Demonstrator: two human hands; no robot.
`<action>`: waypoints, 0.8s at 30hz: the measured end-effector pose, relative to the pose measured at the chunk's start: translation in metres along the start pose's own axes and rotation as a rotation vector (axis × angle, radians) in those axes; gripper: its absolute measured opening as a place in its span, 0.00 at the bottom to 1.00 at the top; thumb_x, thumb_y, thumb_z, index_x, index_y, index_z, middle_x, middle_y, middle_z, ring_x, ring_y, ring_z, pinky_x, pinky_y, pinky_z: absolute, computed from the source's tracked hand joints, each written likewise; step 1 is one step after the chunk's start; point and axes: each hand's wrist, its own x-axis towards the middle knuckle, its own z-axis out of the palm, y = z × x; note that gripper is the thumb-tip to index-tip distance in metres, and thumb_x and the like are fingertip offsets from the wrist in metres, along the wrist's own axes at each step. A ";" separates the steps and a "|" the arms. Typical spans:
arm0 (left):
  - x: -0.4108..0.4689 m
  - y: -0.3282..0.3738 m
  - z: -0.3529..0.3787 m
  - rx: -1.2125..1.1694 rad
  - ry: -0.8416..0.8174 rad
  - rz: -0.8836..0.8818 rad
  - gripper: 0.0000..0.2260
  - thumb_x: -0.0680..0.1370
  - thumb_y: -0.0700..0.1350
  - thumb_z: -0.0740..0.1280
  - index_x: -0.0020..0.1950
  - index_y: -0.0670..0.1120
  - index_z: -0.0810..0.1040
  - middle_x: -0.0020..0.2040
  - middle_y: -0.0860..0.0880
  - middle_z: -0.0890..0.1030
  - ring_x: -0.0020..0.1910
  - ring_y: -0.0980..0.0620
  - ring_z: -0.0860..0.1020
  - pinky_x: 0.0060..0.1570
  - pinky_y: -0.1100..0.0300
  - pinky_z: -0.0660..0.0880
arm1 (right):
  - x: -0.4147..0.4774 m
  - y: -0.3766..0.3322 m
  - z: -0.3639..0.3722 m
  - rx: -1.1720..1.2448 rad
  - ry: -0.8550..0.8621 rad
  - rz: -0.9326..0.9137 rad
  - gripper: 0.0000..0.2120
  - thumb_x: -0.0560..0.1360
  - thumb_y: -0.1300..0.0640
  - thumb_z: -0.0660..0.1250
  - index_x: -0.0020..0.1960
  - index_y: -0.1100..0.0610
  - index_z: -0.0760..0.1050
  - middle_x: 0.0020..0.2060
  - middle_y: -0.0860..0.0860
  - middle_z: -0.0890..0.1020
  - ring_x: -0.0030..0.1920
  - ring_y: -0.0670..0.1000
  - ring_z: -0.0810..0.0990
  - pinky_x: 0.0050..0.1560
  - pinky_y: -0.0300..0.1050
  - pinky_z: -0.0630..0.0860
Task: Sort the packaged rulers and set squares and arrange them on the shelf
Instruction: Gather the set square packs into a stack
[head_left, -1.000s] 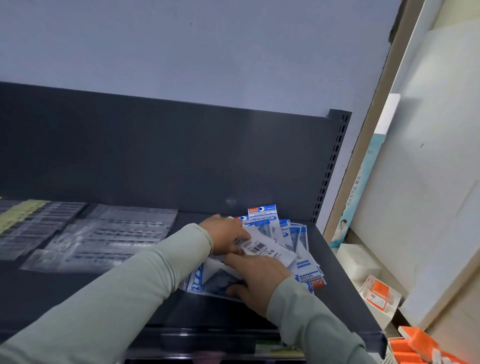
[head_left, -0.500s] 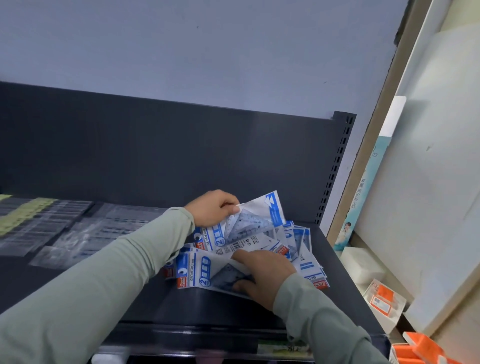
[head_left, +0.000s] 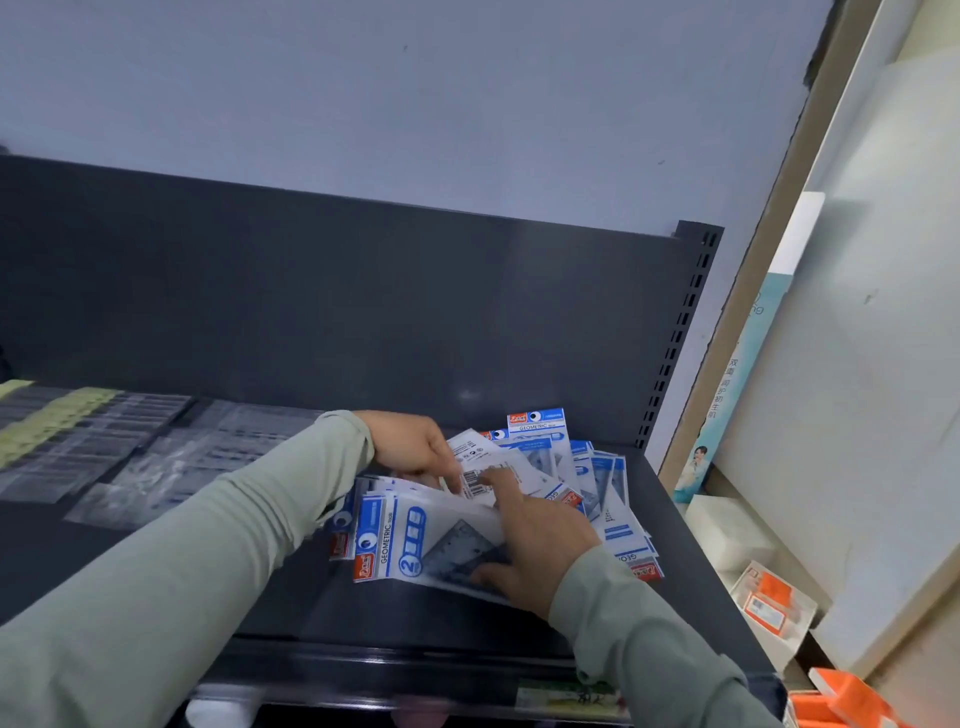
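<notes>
Left hand: the left hand (head_left: 415, 449) comes out of a pale green sleeve (head_left: 208, 545), fingers curled down over the left edge of a white barcode-side packet (head_left: 511, 457) and gripping it; the thumb is hidden
Right hand: the right hand (head_left: 535, 535) lies flat with its fingers spread, the index fingertip pressing on the white barcode-side packet and the thumb resting on the front packet (head_left: 415, 540)
Front packet: a flat blue-and-white plastic packet printed "GEOMETRIC" with a large "2", lying face up at the near left of the pile, a grey set square showing through it
Pile: the blue-and-white plastic set-square packets (head_left: 608, 483) lie fanned and overlapping at the right end of the dark grey metal shelf (head_left: 260, 597), some face up, some face down, the rearmost near the back panel
Rulers: clear plastic ruler packets (head_left: 156, 457) lie flat in rows on the left part of the shelf, well apart from the pile, with yellow-striped packets (head_left: 52, 421) further left
Beside the shelf: orange-and-white boxes (head_left: 769, 608) sit lower down to the right
</notes>
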 end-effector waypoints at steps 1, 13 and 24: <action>0.007 -0.005 0.001 0.062 0.105 -0.036 0.09 0.80 0.47 0.65 0.54 0.46 0.83 0.45 0.47 0.85 0.36 0.54 0.77 0.42 0.61 0.74 | 0.000 -0.001 -0.001 -0.020 -0.028 -0.004 0.29 0.72 0.46 0.68 0.68 0.50 0.59 0.56 0.52 0.78 0.56 0.57 0.78 0.54 0.48 0.73; 0.021 -0.010 0.020 0.218 0.291 0.023 0.09 0.71 0.41 0.74 0.49 0.45 0.80 0.42 0.50 0.80 0.37 0.53 0.77 0.30 0.67 0.72 | -0.004 -0.001 -0.003 0.001 -0.043 -0.084 0.18 0.74 0.46 0.66 0.61 0.50 0.68 0.56 0.50 0.78 0.57 0.55 0.76 0.55 0.46 0.71; 0.018 -0.024 0.024 0.250 0.098 0.009 0.09 0.72 0.48 0.75 0.42 0.52 0.74 0.55 0.52 0.72 0.55 0.52 0.74 0.57 0.62 0.71 | -0.002 -0.007 -0.004 0.010 -0.070 -0.101 0.21 0.75 0.47 0.66 0.65 0.47 0.66 0.61 0.50 0.76 0.61 0.55 0.74 0.58 0.48 0.70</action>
